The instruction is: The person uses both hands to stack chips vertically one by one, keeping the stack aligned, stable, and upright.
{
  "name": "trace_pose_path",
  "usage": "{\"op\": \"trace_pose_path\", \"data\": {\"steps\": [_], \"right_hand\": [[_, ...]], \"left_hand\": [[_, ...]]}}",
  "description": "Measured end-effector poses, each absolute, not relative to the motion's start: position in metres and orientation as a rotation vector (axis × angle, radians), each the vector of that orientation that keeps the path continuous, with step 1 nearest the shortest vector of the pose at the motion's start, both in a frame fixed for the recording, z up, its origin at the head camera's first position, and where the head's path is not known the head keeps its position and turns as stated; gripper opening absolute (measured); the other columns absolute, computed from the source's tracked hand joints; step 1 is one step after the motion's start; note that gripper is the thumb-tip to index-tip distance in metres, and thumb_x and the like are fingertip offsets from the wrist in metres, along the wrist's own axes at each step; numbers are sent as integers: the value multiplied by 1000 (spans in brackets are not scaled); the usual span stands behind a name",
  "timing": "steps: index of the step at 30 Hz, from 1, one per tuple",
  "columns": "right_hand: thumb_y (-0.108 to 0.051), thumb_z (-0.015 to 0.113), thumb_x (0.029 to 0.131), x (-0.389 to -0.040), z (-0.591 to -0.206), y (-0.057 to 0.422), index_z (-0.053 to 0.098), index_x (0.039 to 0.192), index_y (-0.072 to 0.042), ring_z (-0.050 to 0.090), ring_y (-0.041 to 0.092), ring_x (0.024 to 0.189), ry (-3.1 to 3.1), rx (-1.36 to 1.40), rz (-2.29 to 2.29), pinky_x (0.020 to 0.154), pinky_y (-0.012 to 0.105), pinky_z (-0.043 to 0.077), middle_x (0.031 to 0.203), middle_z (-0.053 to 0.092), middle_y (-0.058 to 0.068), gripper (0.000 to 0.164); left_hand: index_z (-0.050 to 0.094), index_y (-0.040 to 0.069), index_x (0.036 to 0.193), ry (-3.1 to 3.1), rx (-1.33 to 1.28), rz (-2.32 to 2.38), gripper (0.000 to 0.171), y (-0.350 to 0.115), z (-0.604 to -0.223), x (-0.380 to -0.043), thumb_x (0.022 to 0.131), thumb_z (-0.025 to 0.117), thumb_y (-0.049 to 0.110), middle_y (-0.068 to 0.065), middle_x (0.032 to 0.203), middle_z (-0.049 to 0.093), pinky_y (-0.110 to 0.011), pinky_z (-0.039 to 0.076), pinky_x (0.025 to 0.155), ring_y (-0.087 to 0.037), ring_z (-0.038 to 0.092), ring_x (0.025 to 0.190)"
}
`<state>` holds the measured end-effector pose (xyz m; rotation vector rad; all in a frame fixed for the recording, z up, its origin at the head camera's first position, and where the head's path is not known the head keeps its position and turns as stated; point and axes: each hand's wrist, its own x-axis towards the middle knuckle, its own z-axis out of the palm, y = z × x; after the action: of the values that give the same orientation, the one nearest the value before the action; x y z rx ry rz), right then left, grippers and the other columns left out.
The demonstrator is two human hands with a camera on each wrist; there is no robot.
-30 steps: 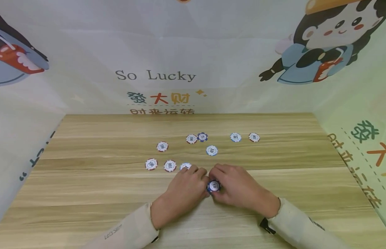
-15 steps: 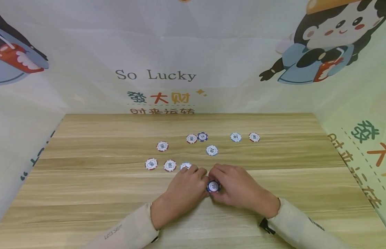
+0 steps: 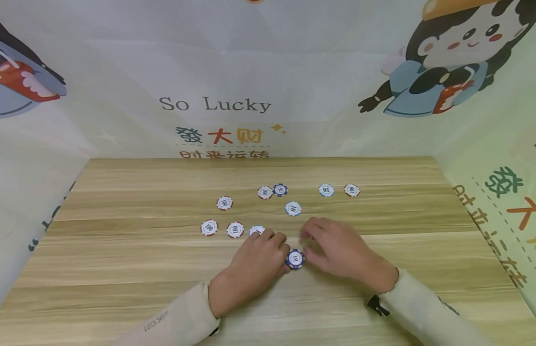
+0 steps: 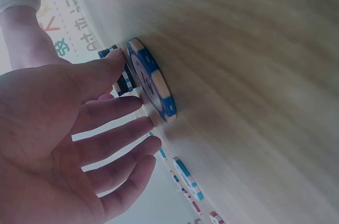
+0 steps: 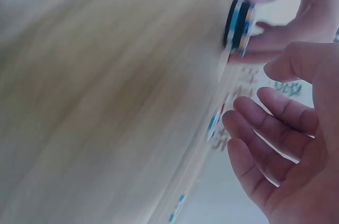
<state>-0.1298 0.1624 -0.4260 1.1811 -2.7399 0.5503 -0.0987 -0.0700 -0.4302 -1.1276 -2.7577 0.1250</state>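
Note:
My left hand (image 3: 255,259) holds a short stack of poker chips (image 3: 295,258) at its left side, between thumb and fingers. The top chip is dark blue and white, marked 10. Dark and light-blue edges of the stack (image 5: 237,27) show in the right wrist view. My right hand (image 3: 343,250) is just right of the stack, its fingers loosely bent around nothing. Near the left thumb, another blue chip (image 4: 151,78) lies flat in the left wrist view; the left hand hides it from the head view. A light-blue-edged chip (image 3: 255,229) is partly covered by the left knuckles.
Loose chips lie farther back on the wooden table (image 3: 120,269): red-edged ones (image 3: 209,228), light-blue ones (image 3: 293,208), and a dark blue one (image 3: 280,190) touching a red-edged neighbour. Printed cloth walls (image 3: 216,57) enclose the back and sides.
My right hand has let go of the chip stack and moved a little right and away, uncovering the stack's right side. The left hand and the loose chips stay put.

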Motion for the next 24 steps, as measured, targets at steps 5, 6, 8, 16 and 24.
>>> {"op": "trace_pose_path", "data": {"steps": [5, 6, 8, 16, 24], "right_hand": [[-15, 81, 93, -143, -427, 177, 75, 108, -8, 74, 23, 94, -2767, 1097, 527, 83, 43, 63, 104, 74, 2, 18], [-14, 81, 93, -145, -427, 181, 74, 108, -8, 74, 24, 95, -2772, 1082, 525, 83, 44, 63, 105, 74, 3, 18], [-14, 81, 92, -150, -427, 187, 74, 107, -7, 74, 25, 96, -2782, 1050, 515, 84, 45, 63, 106, 75, 5, 18], [-14, 81, 91, -166, -426, 204, 75, 107, -4, 73, 26, 92, -2829, 961, 484, 81, 47, 63, 104, 76, 8, 20], [-16, 82, 89, -180, -428, 219, 76, 107, -4, 73, 31, 96, -2842, 908, 439, 78, 47, 63, 107, 74, 9, 22]], "left_hand": [[81, 11, 111, -2767, -1132, 133, 37, -70, -429, -99, 102, 77, 47, -4, 113, 72, -41, 60, 83, -25, 67, 103], [82, 11, 112, -2769, -1133, 133, 38, -69, -429, -99, 102, 77, 47, -4, 114, 73, -41, 60, 83, -25, 67, 103], [82, 10, 113, -2777, -1136, 131, 38, -69, -428, -99, 102, 77, 47, -5, 115, 73, -41, 60, 84, -25, 67, 104], [81, 9, 116, -2806, -1149, 114, 41, -69, -426, -99, 102, 77, 47, -6, 119, 74, -43, 60, 88, -26, 68, 107], [80, 8, 120, -2801, -1162, 108, 43, -69, -428, -100, 103, 76, 47, -7, 123, 74, -44, 61, 91, -27, 68, 110]]}}
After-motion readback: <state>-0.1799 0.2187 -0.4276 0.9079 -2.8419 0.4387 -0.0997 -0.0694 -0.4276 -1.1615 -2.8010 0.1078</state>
